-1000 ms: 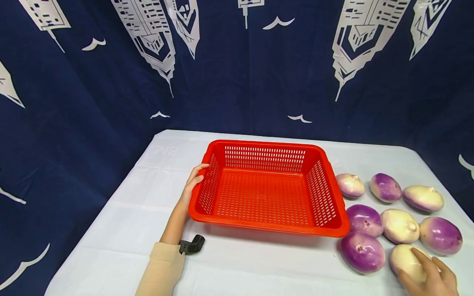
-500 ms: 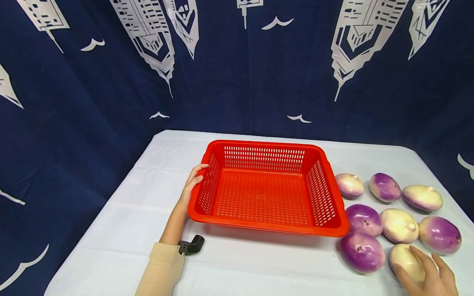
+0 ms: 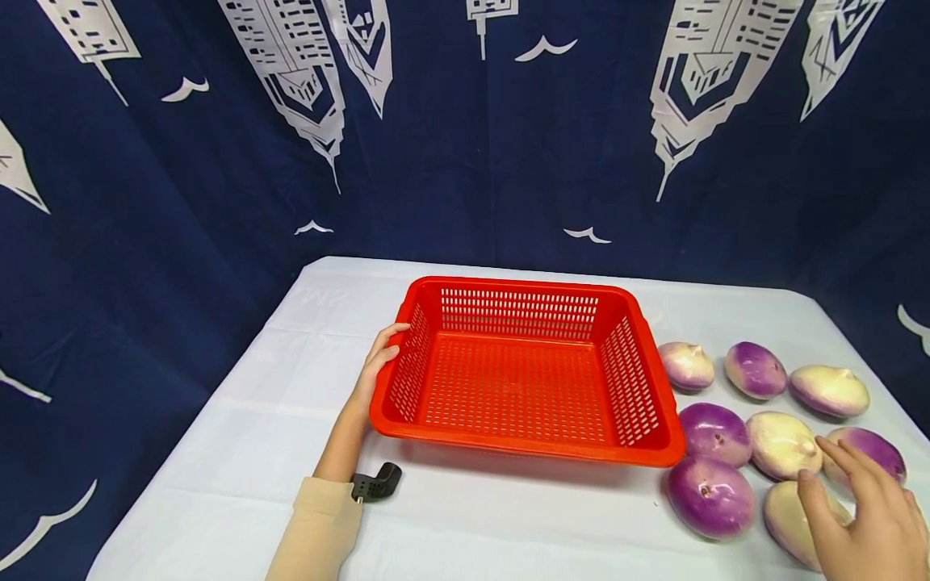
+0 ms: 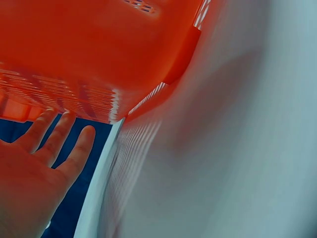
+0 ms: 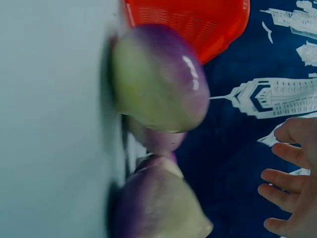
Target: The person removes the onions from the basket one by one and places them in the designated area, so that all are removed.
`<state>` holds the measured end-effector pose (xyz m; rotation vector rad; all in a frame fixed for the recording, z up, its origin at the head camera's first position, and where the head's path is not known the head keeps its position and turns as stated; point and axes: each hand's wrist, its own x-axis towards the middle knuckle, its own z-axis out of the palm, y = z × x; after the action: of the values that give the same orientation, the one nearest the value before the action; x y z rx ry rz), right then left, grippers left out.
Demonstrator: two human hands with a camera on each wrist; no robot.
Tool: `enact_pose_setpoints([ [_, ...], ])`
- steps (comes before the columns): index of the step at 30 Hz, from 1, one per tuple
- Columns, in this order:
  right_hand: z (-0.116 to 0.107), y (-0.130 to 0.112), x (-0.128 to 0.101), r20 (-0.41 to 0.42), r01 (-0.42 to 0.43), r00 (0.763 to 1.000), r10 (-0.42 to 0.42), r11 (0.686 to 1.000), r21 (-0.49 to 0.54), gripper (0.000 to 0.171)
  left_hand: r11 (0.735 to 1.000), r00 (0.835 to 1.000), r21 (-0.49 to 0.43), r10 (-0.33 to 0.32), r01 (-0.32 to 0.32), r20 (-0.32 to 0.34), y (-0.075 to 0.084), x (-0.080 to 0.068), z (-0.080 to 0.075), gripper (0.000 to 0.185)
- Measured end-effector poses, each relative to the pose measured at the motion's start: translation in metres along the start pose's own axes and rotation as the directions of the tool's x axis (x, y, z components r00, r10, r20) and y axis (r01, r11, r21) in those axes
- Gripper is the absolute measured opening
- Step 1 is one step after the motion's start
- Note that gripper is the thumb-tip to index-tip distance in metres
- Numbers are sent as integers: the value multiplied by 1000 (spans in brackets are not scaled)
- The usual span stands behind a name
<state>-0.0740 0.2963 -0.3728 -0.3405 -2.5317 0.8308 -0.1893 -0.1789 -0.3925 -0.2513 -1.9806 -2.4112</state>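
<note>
A red plastic basket (image 3: 523, 452) with slotted walls stands on the table, with no item inside it. My left hand (image 3: 372, 363) holds its left rim; in the left wrist view, straight fingers (image 4: 79, 153) reach the outer wall. To the right of the basket lie several purple-and-white turnips. My right hand (image 3: 868, 508) hovers above the nearest pale turnip (image 3: 788, 516), partly covering it and a purple turnip (image 3: 875, 452) behind. Its fingers are spread and hold nothing. In the right wrist view, the hand (image 5: 292, 183) is apart from a large turnip (image 5: 158, 79).
A purple turnip (image 3: 710, 496) lies close to the basket's near right corner. Farther back are more turnips, among them a pale one (image 3: 828, 390) at the right. A white cloth (image 3: 508, 524) covers the table; a dark blue patterned curtain (image 3: 436, 177) hangs behind it.
My right hand has let go of the nearest pale turnip and lifted off, up and to the right. That turnip now lies slightly turned. My left hand and the basket have not moved.
</note>
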Motion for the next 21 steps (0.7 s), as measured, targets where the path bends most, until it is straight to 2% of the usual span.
enact_pose_setpoints([
  [4,-8,-12,13,-37,119,992,-117,992,47,41,1000,1000,-6,3,-3,1,0,-1,1,40],
  [7,-12,-20,25,-74,219,974,-214,974,63,40,1000,1000,-5,-1,1,8,-1,-1,1,40],
  [11,-15,-28,44,-39,316,948,-315,949,17,40,1000,1000,-8,-1,1,15,-1,-1,1,40],
  [15,-14,-35,65,25,345,939,-344,938,-34,45,1000,1000,-5,4,-4,8,0,-1,1,41],
  [21,-8,-42,99,132,337,937,-323,937,-97,54,1000,1000,2,-3,3,8,2,-2,0,41],
])
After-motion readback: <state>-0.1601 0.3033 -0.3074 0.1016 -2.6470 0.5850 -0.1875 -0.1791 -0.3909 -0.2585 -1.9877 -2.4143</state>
